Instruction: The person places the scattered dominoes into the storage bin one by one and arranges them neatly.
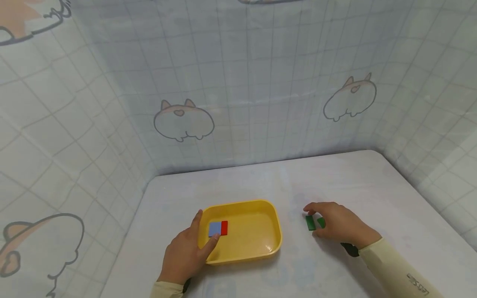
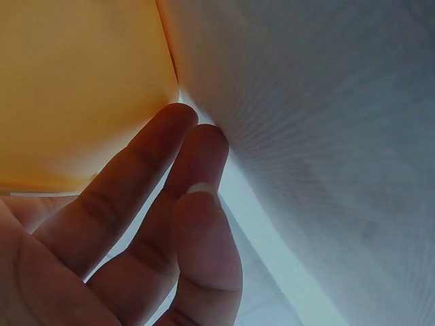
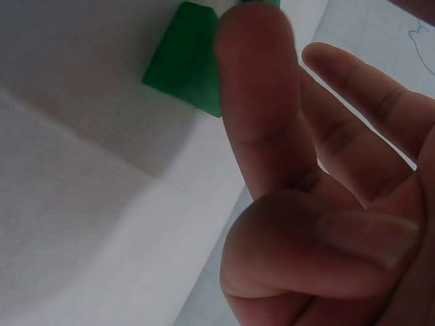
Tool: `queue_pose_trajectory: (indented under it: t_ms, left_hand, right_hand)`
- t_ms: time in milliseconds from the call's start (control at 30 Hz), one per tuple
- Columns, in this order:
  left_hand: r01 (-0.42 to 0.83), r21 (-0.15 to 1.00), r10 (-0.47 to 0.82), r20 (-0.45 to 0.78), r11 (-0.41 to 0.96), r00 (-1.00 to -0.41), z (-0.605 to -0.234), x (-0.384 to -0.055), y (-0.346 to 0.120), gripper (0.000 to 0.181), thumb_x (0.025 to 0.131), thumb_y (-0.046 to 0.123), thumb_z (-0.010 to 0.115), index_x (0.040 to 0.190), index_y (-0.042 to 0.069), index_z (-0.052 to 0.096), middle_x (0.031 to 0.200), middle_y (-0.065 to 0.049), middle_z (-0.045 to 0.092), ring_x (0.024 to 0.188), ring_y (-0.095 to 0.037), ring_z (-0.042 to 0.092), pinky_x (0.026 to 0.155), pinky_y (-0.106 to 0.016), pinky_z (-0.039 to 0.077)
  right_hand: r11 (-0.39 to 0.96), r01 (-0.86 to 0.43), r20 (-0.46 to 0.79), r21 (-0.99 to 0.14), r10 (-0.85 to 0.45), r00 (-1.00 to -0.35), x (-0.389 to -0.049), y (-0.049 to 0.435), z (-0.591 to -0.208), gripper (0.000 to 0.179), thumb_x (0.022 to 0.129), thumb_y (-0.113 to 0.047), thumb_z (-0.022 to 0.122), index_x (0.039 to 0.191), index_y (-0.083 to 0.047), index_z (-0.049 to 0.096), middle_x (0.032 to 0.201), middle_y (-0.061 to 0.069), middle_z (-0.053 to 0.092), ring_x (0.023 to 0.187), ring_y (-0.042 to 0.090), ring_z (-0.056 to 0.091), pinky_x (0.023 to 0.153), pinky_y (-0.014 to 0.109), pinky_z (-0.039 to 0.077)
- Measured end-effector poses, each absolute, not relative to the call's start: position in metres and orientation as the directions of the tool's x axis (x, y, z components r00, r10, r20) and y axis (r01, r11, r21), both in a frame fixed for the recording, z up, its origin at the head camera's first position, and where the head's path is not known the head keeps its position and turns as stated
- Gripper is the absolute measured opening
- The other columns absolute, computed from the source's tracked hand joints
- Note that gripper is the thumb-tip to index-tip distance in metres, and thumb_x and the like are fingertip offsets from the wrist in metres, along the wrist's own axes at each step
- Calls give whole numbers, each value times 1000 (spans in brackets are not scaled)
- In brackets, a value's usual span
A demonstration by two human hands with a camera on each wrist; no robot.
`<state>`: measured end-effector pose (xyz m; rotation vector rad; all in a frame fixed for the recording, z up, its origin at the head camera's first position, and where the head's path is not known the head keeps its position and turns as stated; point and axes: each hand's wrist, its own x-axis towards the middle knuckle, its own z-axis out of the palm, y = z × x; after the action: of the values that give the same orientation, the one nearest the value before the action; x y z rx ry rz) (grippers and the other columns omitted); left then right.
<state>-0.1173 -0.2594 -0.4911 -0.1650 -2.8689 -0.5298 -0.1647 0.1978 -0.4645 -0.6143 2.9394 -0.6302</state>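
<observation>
A shallow yellow tray (image 1: 253,229) stands on the table, its outer wall filling the upper left of the left wrist view. Across its left rim lies my left hand (image 1: 186,250), thumb over the inside and fingers along the outside, gripping it. Inside the tray are a light blue square piece (image 1: 215,229) and a narrow red piece (image 1: 224,227), side by side. To the right, my right hand (image 1: 340,223) arches low over a dark green rectangular piece (image 1: 311,222), thumb and index finger apart around it. A second green piece (image 1: 321,222) is partly covered by that hand.
The white-covered table (image 1: 208,184) has rounded back corners. Behind and beside it hangs a pale grid-patterned curtain (image 1: 257,124) with cartoon animal drawings. Bare tabletop separates the tray from the green pieces.
</observation>
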Motion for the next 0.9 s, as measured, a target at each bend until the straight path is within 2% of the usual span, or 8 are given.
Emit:
queue_pose_trajectory:
  t_ms: [300, 567, 900]
  left_hand:
    - [129, 328, 49, 239, 936, -970, -499, -119, -257, 93, 97, 75, 56, 167, 19, 33, 113, -13, 75, 93, -30, 72, 76, -53, 58]
    - [129, 339, 46, 242, 932, -969, -500, -119, -256, 96, 95, 81, 49, 167, 19, 34, 114, -12, 75, 94, -29, 72, 73, -52, 58]
    - [143, 344, 59, 243, 928, -968, -497, -122, -255, 94, 97, 79, 50, 166, 18, 34, 113, -15, 75, 94, -31, 72, 76, -53, 58]
  right_hand:
    - [831, -382, 30, -403, -405, -914, -170, 204, -472, 61, 79, -27, 94, 134, -22, 69, 116, -17, 71, 106, 12, 63, 94, 46, 54]
    - [827, -389, 38, -405, -410, -911, -172, 207, -472, 54, 80, -25, 93, 129, -24, 71, 115, -18, 71, 104, 12, 64, 90, 43, 54]
    - [823, -387, 46, -415, -406, -913, -176, 208, -472, 50, 80, -25, 93, 125, -25, 73, 115, -16, 73, 105, 12, 65, 90, 43, 55]
